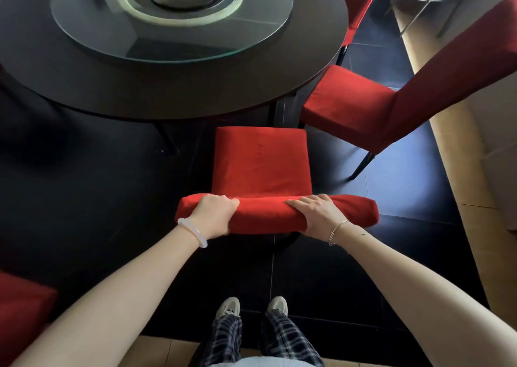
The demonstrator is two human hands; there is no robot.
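Directly below the camera, on the near side of both grips, stand two pale shoes (pixel 229 306) and checked trousers (pixel 226 338) on a dark tiled floor (pixel 84 198). From there two bare arms go forward to a red chair (pixel 261 162). The left grip (pixel 214 215) is closed around the padded top of the backrest (pixel 265 215): its fingers are curled over the far edge and the thumb is on the near side. A white bangle (pixel 193 231) sits on that wrist. The right grip (pixel 316 214) wraps the same backrest just to the right, with the fingers laid over the top and bent down at the far edge; a thin bracelet (pixel 338 228) hangs on its wrist. A short bare piece of red cloth lies between the two grips. Beyond the grips the seat of the chair points away from the person, and its front edge is near the rim of a round dark table (pixel 195 87), partly under it. On the table, farther than the grips, lies a round glass turntable (pixel 98 31). To the right of the right grip and farther away stands a second red chair (pixel 349 106), turned at an angle to the table. Far to the left of the left grip, at the picture edge, a red cushion (pixel 22 305) shows in part.
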